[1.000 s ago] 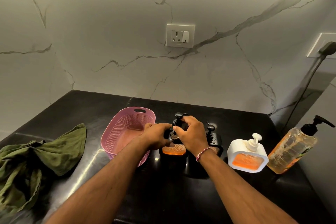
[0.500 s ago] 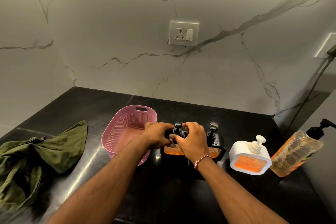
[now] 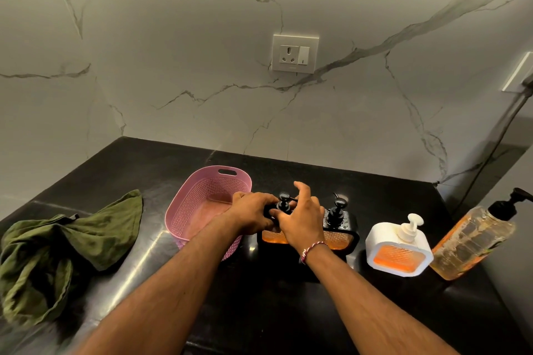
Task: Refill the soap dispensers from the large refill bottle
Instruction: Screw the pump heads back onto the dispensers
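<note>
On the black counter (image 3: 274,311) the green cloth (image 3: 66,251) lies at nine o'clock and the pink basket (image 3: 202,210) at ten, while the large refill bottle (image 3: 473,242) stands untouched at three, beside the white dispenser (image 3: 399,248). At twelve my left hand (image 3: 252,215) curls round the black dispenser (image 3: 272,236) and my right hand (image 3: 302,222) pinches its pump (image 3: 284,200) at the neck, forefinger lifted. If I twist crookedly, I reckon it could knock its twin (image 3: 339,220) or drip soap.
</note>
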`<action>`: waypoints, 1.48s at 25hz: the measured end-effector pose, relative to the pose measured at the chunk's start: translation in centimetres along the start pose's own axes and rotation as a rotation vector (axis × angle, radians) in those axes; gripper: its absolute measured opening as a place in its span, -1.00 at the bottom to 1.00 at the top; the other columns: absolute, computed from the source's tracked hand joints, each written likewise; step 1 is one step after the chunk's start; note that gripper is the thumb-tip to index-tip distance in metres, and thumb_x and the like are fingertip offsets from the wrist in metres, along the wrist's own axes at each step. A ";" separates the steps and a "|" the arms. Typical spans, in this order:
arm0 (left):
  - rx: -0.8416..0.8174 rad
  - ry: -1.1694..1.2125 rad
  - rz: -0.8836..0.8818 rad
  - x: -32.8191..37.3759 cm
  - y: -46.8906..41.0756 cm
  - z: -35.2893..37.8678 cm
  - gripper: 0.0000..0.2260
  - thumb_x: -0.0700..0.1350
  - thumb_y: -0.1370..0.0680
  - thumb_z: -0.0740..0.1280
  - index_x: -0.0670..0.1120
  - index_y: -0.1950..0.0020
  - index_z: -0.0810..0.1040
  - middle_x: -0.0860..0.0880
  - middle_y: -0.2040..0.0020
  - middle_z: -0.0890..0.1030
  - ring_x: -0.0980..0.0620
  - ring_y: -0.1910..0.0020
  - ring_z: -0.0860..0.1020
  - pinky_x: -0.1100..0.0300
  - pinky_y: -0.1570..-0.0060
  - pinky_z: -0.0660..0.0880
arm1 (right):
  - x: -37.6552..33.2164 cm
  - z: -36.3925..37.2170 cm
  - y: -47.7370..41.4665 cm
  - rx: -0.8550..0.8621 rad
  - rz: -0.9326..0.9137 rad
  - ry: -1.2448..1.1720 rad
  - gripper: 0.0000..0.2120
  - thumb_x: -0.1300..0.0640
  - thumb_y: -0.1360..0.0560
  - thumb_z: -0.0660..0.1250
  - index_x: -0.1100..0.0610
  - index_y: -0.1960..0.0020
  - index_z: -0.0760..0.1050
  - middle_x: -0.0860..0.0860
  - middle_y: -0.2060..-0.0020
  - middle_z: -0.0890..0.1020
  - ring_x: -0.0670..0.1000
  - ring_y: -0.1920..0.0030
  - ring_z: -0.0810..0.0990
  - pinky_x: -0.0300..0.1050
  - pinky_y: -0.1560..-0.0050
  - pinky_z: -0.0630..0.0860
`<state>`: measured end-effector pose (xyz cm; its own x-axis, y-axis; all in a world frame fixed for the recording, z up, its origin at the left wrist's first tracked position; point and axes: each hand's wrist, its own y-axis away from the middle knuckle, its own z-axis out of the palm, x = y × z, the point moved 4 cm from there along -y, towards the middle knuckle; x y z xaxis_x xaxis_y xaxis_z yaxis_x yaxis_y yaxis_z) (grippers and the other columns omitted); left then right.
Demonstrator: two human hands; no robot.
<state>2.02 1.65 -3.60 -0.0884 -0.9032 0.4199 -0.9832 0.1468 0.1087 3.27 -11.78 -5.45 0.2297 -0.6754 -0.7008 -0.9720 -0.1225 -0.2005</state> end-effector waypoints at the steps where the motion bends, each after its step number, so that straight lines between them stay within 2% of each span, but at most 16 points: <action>1: 0.001 0.006 -0.002 0.0 0.0 0.0 -0.71 0.05 -0.45 0.43 0.14 -0.15 0.50 0.21 0.10 0.50 0.11 -0.07 0.47 0.02 -0.16 0.22 | -0.2 -0.2 -0.1 0.006 -0.012 -0.003 -0.17 -0.06 -0.32 0.50 -0.07 -0.43 0.10 -0.01 -0.05 0.49 0.01 -0.10 0.40 -0.14 -0.01 0.28; 3: 0.004 0.017 -0.008 0.0 0.0 -0.1 -0.73 0.05 -0.46 0.42 0.15 -0.14 0.51 0.20 0.07 0.53 0.11 -0.08 0.48 0.02 -0.16 0.23 | -0.3 -0.1 0.1 -0.027 -0.065 -0.046 -0.17 0.01 -0.36 0.47 -0.06 -0.48 0.07 -0.03 -0.08 0.45 0.00 -0.12 0.36 -0.14 -0.07 0.26; 5: -0.008 0.015 -0.016 0.0 0.0 -0.1 -0.73 0.07 -0.46 0.42 0.15 -0.15 0.52 0.18 0.03 0.56 0.10 -0.11 0.48 0.01 -0.16 0.23 | -0.3 -0.3 0.2 -0.017 -0.076 -0.034 -0.21 0.07 -0.38 0.46 -0.07 -0.47 0.10 0.00 -0.03 0.46 0.03 -0.09 0.39 -0.16 -0.01 0.27; 8: -0.037 -0.006 -0.020 0.0 -0.1 -0.1 -0.72 0.07 -0.44 0.44 0.15 -0.12 0.53 0.16 0.01 0.59 0.08 -0.12 0.48 -0.02 -0.17 0.23 | -0.5 -0.7 0.0 0.064 -0.074 0.019 -0.20 -0.05 -0.32 0.51 -0.01 -0.43 0.17 -0.06 0.08 0.48 -0.04 0.01 0.40 -0.15 0.03 0.26; 11: -0.018 -0.025 -0.027 0.1 -0.1 -0.1 -0.72 0.09 -0.43 0.44 0.16 -0.11 0.52 0.16 0.01 0.59 0.08 -0.11 0.48 -0.01 -0.17 0.23 | -0.3 -0.5 0.1 -0.019 -0.113 -0.030 -0.16 0.01 -0.37 0.48 -0.04 -0.49 0.06 -0.06 -0.03 0.46 -0.05 -0.08 0.36 -0.14 -0.07 0.23; 15: -0.024 -0.033 -0.033 0.3 0.0 -0.1 -0.72 0.07 -0.44 0.43 0.16 -0.13 0.52 0.16 -0.01 0.58 0.08 -0.12 0.47 0.00 -0.15 0.22 | -0.4 -0.4 0.0 0.030 -0.069 0.038 -0.29 -0.01 -0.34 0.50 -0.03 -0.38 0.22 -0.04 0.09 0.50 0.02 -0.02 0.44 -0.16 0.06 0.21; 17: -0.021 -0.025 -0.034 0.4 0.1 -0.2 -0.70 0.07 -0.44 0.43 0.17 -0.15 0.52 0.16 -0.02 0.58 0.08 -0.13 0.47 -0.01 -0.17 0.24 | -0.6 -0.4 -0.1 0.005 -0.077 0.030 -0.28 -0.02 -0.36 0.48 -0.04 -0.41 0.21 -0.04 0.03 0.50 0.01 -0.05 0.42 -0.15 0.02 0.24; 19: -0.014 -0.022 -0.040 0.4 0.2 -0.2 -0.68 0.08 -0.45 0.42 0.15 -0.19 0.52 0.15 -0.03 0.59 0.08 -0.13 0.47 -0.02 -0.18 0.25 | -0.4 -0.5 0.1 -0.093 -0.098 -0.007 -0.27 0.08 -0.43 0.42 -0.07 -0.48 0.13 0.03 -0.10 0.44 0.05 -0.13 0.37 -0.14 -0.06 0.27; 21: -0.009 -0.029 -0.047 0.4 0.3 -0.1 -0.68 0.09 -0.47 0.41 0.13 -0.20 0.51 0.14 -0.03 0.59 0.08 -0.12 0.47 -0.02 -0.19 0.25 | -0.6 -0.6 0.5 -0.140 -0.098 0.007 -0.29 0.17 -0.47 0.37 -0.05 -0.50 0.10 0.08 -0.09 0.41 0.08 -0.14 0.34 -0.14 -0.03 0.29; 26: 0.008 -0.028 -0.038 0.6 0.4 0.0 -0.87 0.02 -0.49 0.39 0.15 0.04 0.46 0.16 0.16 0.52 0.07 0.01 0.49 0.05 -0.08 0.22 | -1.7 -0.6 0.4 -0.023 -0.063 0.123 -0.39 0.09 -0.40 0.43 -0.01 -0.35 0.23 0.03 0.06 0.37 0.04 -0.02 0.32 -0.12 0.02 0.32; 32: 0.014 -0.046 -0.057 0.8 0.5 0.2 -0.85 -0.03 -0.47 0.39 0.14 0.08 0.44 0.16 0.20 0.52 0.11 0.10 0.46 0.09 -0.02 0.17 | -2.5 -1.2 0.5 0.087 -0.055 0.180 -0.55 0.02 -0.38 0.43 0.03 -0.18 0.32 -0.05 0.19 0.40 -0.04 0.10 0.31 -0.09 -0.01 0.29; 35: 0.021 -0.038 -0.051 0.9 0.5 0.2 -0.86 -0.06 -0.47 0.39 0.14 0.10 0.45 0.15 0.20 0.52 0.11 0.09 0.47 0.09 -0.03 0.18 | -2.7 -1.4 0.8 0.096 -0.041 0.190 -0.51 0.01 -0.40 0.43 0.03 -0.23 0.29 -0.07 0.20 0.40 -0.04 0.10 0.36 -0.06 -0.05 0.32; 37: 0.023 -0.028 -0.051 0.6 0.6 0.3 -0.88 -0.03 -0.47 0.39 0.13 0.11 0.45 0.14 0.18 0.54 0.09 0.06 0.49 0.07 -0.06 0.21 | -2.7 -1.3 0.9 0.051 -0.082 0.197 -0.43 0.01 -0.41 0.42 0.02 -0.33 0.24 -0.08 0.17 0.40 0.00 0.03 0.41 -0.03 -0.09 0.31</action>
<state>1.33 1.06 -3.50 -0.0422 -0.9202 0.3890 -0.9900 0.0911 0.1080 1.75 -11.06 -2.84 0.2892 -0.7943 -0.5342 -0.9454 -0.1495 -0.2895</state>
